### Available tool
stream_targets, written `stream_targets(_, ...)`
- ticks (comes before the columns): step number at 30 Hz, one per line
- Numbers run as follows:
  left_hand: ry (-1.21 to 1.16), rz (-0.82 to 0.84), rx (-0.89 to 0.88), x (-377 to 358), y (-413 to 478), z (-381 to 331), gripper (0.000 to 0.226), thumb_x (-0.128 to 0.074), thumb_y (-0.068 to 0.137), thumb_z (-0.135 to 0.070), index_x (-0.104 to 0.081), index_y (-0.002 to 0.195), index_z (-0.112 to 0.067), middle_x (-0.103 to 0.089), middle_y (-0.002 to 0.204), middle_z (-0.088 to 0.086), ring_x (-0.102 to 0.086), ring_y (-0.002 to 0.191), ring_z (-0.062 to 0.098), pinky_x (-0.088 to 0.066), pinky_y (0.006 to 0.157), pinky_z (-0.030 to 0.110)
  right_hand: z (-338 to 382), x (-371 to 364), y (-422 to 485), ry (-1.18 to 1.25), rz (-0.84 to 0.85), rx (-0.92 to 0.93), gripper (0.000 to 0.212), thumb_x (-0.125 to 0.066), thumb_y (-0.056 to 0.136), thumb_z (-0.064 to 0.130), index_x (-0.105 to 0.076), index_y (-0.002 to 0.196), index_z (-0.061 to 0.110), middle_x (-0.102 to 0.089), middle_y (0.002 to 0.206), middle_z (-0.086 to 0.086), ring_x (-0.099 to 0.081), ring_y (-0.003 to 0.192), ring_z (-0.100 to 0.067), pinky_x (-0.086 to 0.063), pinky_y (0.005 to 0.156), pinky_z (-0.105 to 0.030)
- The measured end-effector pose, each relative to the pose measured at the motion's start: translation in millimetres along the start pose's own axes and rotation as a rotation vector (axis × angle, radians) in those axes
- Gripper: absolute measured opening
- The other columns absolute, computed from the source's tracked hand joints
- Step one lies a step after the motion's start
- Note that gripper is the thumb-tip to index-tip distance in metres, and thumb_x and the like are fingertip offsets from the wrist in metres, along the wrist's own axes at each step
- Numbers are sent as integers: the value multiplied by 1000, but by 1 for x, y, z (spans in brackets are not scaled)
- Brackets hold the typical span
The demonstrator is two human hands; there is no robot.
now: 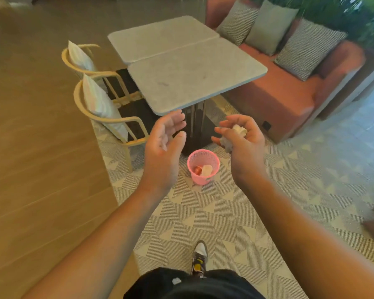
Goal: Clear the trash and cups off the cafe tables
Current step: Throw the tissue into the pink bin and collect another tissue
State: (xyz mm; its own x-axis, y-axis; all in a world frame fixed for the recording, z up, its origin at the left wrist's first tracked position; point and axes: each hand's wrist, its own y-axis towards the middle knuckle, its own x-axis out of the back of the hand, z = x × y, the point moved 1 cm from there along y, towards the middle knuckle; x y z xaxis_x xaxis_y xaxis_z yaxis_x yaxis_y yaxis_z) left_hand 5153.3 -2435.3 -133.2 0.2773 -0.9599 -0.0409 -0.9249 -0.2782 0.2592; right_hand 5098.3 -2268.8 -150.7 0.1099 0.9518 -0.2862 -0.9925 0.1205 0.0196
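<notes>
- Above the patterned rug (225, 212), just short of the near grey table (192, 76), the right hand (244, 143) is gripping a crumpled wad of white paper (239, 129), fingers and thumb curling round it.
- The left hand (163, 139) is hovering beside it, apart from it, holding nothing, palm turned inward and fingers relaxed, nearly straight.
- A pink mesh basket (200, 180) is standing on the rug below and between the two hands, near the table's dark pedestal (195, 126); a reddish cup (198, 169) and another white wad (206, 170) are lying inside it.
- Judging from this, the person is carrying out the binning step: the wad is waiting to be dropped into the basket.
- The next move is calling for the right hand to come over the basket's mouth, which is sitting lower and to its left, and then to loosen its fingers; with the opening looking small from up here, a low release is seeming safer than a toss.
- The wad is looking light, soft and loosely balled, a greyer creased end poking out at the hand's lower edge; it is likely to drift or glance off the rim.
</notes>
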Motion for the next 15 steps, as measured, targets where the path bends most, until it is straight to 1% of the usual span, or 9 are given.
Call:
stream_targets(2,2,-2,18,-8,36,10,34,-55,100,-16,-60,133,-24,-66,136,-1,-64,127,14,-51,111,52,-6,-5,37,-13,-13,-30,20,-72,85,5,-72,98,19,-69,99,-6,-75,96,-23,-65,80,-41)
stream_targets(5,23,9,24,-14,84,30,36,-55,101,-16,-59,136,-19,-65,137,1,-64,128,14,-52,110,48,-18,-12,86,-26,-23,-70,21,-72,87,1,-72,98,19,-70,96,-4,-75,93,-21,-65,83,-45)
stream_targets(8,26,31,47,-19,132,57,36,-55,101,-17,-60,136,-21,-66,137,1,-64,127,15,-53,109,43,-36,-21,131,-46,-64,-110,21,-74,81,9,-74,94,26,-70,96,-5,-74,95,-25,-66,83,-45)
stream_targets(10,32,55,74,-24,164,81,35,-56,100,-17,-60,135,-23,-66,135,-1,-64,126,14,-53,110,43,-50,-26,161,-45,-98,-145,21,-75,78,12,-74,92,28,-70,98,-7,-73,95,-26,-65,82,-43)
stream_targets(13,50,99,117,-27,214,123,36,-56,101,-11,-59,136,-20,-66,133,-3,-64,125,13,-52,110,45,-75,-37,206,-64,-146,-190,20,-75,79,14,-73,96,25,-71,100,-9,-73,97,-28,-65,81,-41)
stream_targets(15,58,141,145,-29,245,149,37,-57,101,-10,-60,134,-26,-66,132,-8,-64,126,12,-52,111,44,-92,-44,234,-78,-203,-218,19,-74,82,13,-72,98,23,-72,99,-7,-73,99,-29,-64,81,-41)
